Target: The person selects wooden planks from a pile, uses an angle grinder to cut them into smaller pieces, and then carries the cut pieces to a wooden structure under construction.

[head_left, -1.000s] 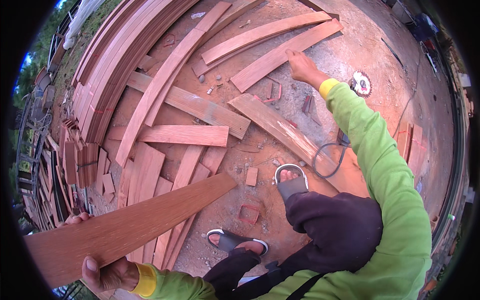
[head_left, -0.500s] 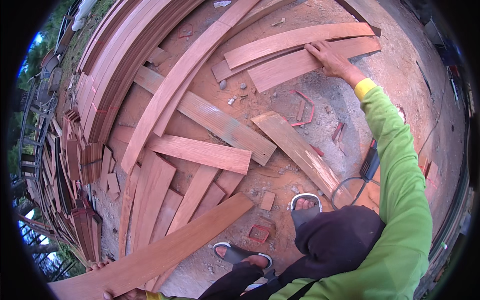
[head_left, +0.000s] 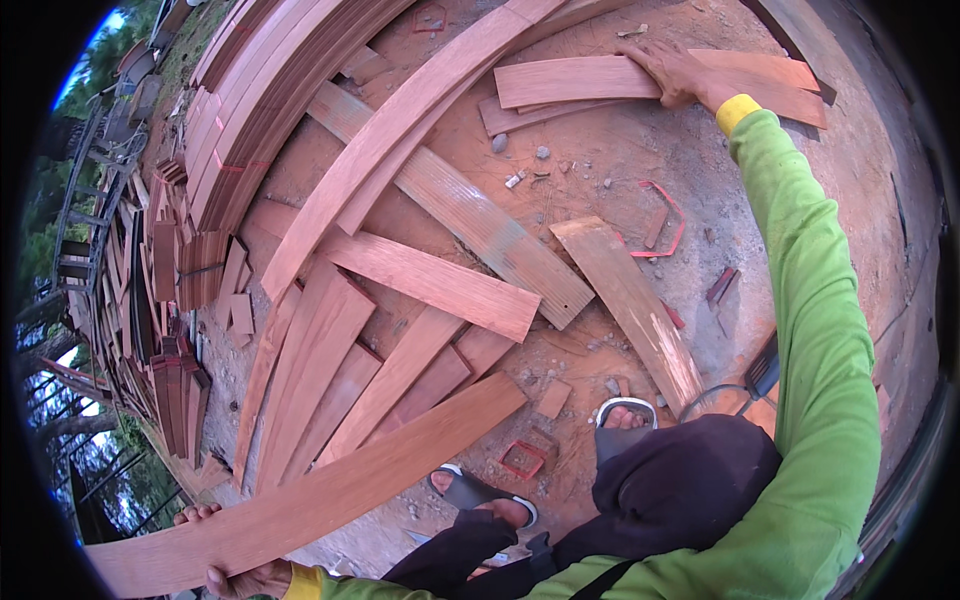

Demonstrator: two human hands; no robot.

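Note:
My left hand [head_left: 256, 580] grips a long reddish-brown board [head_left: 370, 460] at the lower left, its fingers curled over the far edge and thumb on the near side. My right hand [head_left: 675, 75] reaches out to the top right, fingers bent over a shorter plank [head_left: 565, 82] that lies overlapped with other short planks [head_left: 780, 105] on the dirt. Long boards [head_left: 335, 190] cross the ground between my hands, over a weathered grey-brown plank [head_left: 480, 225]. More cut planks [head_left: 310, 350] fan out above the board in my left hand.
Stacked boards [head_left: 235, 135] and a scrap pile [head_left: 125, 300] line the left side. A worn plank [head_left: 630, 310], a black power tool [head_left: 760, 365] with cable and red strap loops [head_left: 522, 457] lie near my sandalled feet [head_left: 475, 495]. A metal ladder-like frame [head_left: 85, 215] is at far left.
My right hand has moved forward and up from the nearer short plank onto the farther one. My left hand still holds the long board. The view has shifted.

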